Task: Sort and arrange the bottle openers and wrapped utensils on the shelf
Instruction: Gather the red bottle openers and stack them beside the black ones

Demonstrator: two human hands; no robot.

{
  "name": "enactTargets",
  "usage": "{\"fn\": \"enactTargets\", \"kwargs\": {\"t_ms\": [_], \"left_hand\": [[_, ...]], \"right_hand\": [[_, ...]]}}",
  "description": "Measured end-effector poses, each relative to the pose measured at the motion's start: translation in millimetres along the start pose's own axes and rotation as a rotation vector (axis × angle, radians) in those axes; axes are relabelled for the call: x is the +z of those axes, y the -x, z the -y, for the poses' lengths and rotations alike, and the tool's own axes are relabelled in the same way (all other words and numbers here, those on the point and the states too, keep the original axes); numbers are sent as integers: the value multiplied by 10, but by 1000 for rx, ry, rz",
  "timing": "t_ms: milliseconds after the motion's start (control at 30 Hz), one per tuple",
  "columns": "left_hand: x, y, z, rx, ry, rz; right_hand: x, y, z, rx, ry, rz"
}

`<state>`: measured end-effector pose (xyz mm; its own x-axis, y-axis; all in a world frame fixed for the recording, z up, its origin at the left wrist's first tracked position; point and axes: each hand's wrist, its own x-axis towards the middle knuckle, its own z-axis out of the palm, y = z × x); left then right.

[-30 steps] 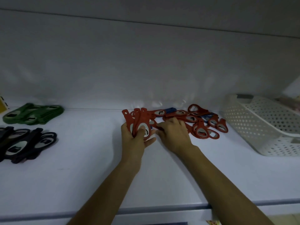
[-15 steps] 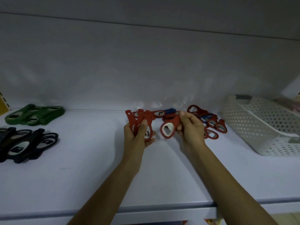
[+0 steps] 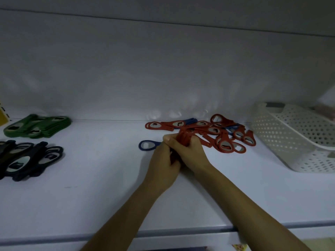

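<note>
Mid-shelf (image 3: 90,196), a red stack (image 3: 184,140) is gripped by both hands: left hand (image 3: 163,165) curls round its near end, right hand (image 3: 190,153) over its top. A blue opener (image 3: 147,145) lies just left of them, the red pile (image 3: 223,134) just behind, and a basket (image 3: 290,134) sits far right.

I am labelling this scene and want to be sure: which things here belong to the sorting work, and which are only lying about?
Part of the job:
- red opener bundle, gripped by the left hand and right hand
- loose red pile
- blue opener
- green stack
- black stack

Just lying about:
- white basket
- yellow item at the left edge
</note>
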<state>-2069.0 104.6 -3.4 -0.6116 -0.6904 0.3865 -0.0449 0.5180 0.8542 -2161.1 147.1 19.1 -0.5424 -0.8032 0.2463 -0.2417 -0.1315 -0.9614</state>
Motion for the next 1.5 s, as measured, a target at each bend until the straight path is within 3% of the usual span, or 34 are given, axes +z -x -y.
{"fn": "enactTargets", "kwargs": {"t_ms": [433,600,800,1033,1300,1500], "left_hand": [[-12,38,-152,45,-315,14],[-477,274,-156,100,-579,-74],[-1068,581,-66,69,-747,-134],[-1135,680,21,-60,-781,-54],[-1100,678,147,38,-772,-81],[-1107,673,223,74,-805,-51]], "right_hand": [[130,43,242,65,-55,-4],[474,191,462,92,-277,116],[1077,352,472,112,-264,179],[1324,485,288,70,-167,83],[1245,460,301,271,-471,2],[1249,459,270,260,-418,7]]}}
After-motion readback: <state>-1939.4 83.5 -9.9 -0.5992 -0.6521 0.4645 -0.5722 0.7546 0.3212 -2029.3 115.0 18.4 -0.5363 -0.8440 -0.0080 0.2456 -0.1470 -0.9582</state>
